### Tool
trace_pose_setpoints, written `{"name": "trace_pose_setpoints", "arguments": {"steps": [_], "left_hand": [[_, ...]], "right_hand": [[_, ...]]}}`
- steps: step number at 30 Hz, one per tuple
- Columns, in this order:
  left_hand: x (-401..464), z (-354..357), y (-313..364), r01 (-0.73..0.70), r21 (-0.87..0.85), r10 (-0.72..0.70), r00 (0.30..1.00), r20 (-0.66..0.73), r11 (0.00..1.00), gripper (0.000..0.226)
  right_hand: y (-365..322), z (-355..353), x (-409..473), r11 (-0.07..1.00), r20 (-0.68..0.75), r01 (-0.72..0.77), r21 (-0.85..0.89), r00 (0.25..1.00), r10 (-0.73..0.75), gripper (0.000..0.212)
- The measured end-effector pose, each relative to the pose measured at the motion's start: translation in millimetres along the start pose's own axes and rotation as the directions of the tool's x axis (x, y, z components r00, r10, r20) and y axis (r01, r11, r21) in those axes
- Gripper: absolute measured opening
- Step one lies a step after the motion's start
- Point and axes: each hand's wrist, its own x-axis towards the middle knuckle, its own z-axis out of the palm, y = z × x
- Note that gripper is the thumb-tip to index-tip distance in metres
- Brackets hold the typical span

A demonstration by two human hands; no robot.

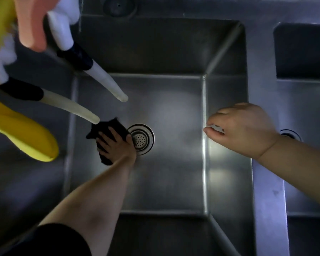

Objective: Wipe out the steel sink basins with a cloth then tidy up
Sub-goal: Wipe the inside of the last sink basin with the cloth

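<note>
I look straight down into the middle steel sink basin (174, 172). My left hand (116, 145) is deep in it, pressing a dark cloth (103, 130) flat on the basin floor just left of the round drain strainer (141, 139). My right hand (242, 128) rests on the rim between the middle basin and the right basin (303, 163), fingers curled over the edge and holding nothing.
Two white spray nozzles (109, 85) with dark collars and yellow handles (26, 135) hang close to the camera at upper left, above the basin. A second drain (290, 134) shows in the right basin. A dark round fitting (118, 5) sits on the back ledge.
</note>
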Motion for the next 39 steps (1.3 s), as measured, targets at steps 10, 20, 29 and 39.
{"name": "trace_pose_setpoints", "arguments": {"steps": [10, 20, 29, 39], "left_hand": [[25.0, 11.1, 96.4, -0.488, 0.11, 0.477, 0.872, 0.112, 0.866, 0.072], [-112.3, 58.7, 26.3, -0.894, 0.181, 0.796, 0.448, 0.407, 0.411, 0.08], [-142.3, -21.7, -3.1, -0.871, 0.226, 0.544, 0.456, 0.705, 0.437, 0.054], [-183.5, -153.3, -18.0, -0.636, -0.158, 0.653, 0.709, 0.267, 0.755, 0.065]], "right_hand": [[2.8, 2.8, -0.2, 1.0, -0.002, 0.016, -0.01, 1.0, -0.016, 0.02], [0.7, 1.4, -1.4, 0.999, 0.001, 0.046, -0.012, 0.999, -0.046, 0.022], [-0.2, -0.9, -1.5, 1.0, 0.027, -0.017, -0.018, 0.999, 0.018, 0.024], [-35.3, -24.3, -18.5, 0.994, 0.285, 0.004, -0.105, 0.958, 0.026, 0.029]]}}
